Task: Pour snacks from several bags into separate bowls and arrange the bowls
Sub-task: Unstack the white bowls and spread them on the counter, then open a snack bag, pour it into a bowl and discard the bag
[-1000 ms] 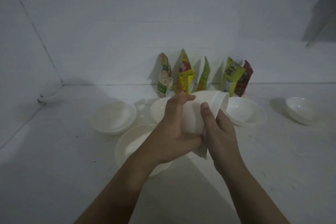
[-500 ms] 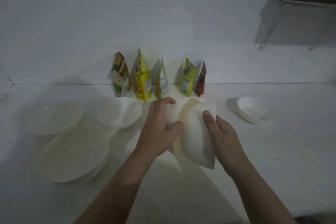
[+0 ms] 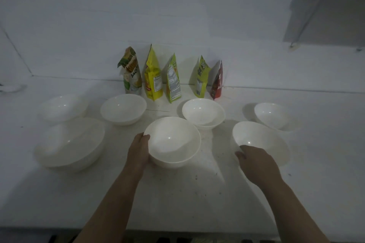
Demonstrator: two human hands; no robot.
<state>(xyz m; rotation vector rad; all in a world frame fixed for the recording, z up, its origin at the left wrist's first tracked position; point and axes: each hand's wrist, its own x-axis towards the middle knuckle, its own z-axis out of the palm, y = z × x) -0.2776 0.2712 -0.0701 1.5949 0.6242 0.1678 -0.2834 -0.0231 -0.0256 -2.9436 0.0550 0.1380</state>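
Note:
Several empty white bowls stand on the white table (image 3: 177,187). My left hand (image 3: 138,150) grips the left side of the middle bowl (image 3: 173,141), which sits upright. My right hand (image 3: 254,162) curls over the near rim of the right bowl (image 3: 260,140), also upright. Behind them, one bowl is nested in another, forming a pair of stacked bowls (image 3: 203,114). Along the back wall stand a green-white snack bag (image 3: 131,73), a yellow bag (image 3: 152,77), a green bag (image 3: 172,81), a lime bag (image 3: 201,79) and a red bag (image 3: 217,81).
A large bowl (image 3: 73,142) sits at the left with a smaller bowl (image 3: 63,107) behind it. Another bowl (image 3: 123,108) stands left of centre and a small one (image 3: 270,115) at the far right. A dark shelf bracket (image 3: 324,6) hangs at the upper right.
Earlier both hands held nested bowls tilted together above the table. Now the bowls are apart, one under each hand, and both stand upright on the table.

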